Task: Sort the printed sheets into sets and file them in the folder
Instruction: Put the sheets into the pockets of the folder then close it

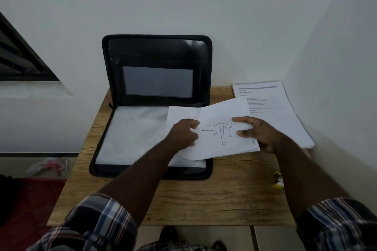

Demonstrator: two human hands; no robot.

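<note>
On the table: you have the black folder [157,106] open, its lid standing against the wall, its lower half flat on the wooden table [204,195].
Held sheets: your two hands hold a small set of printed sheets [216,128], top one with a line drawing of a body, above the right part of the folder's flat half.
Left hand [184,134]: it grips the left side of the held sheets, fingers curled on the paper.
Right hand [257,132]: it pinches the right edge, thumb on top.
Stack: the remaining printed sheets [271,112] lie at the far right of the table, partly under the held set.
Key relation: the folder pocket lies to the left and slightly ahead of the held sheets; their long axis runs left to right, a little tilted; your left hand is nearer to the pocket.
Judgement: you probably must turn the set to match the pocket.
</note>
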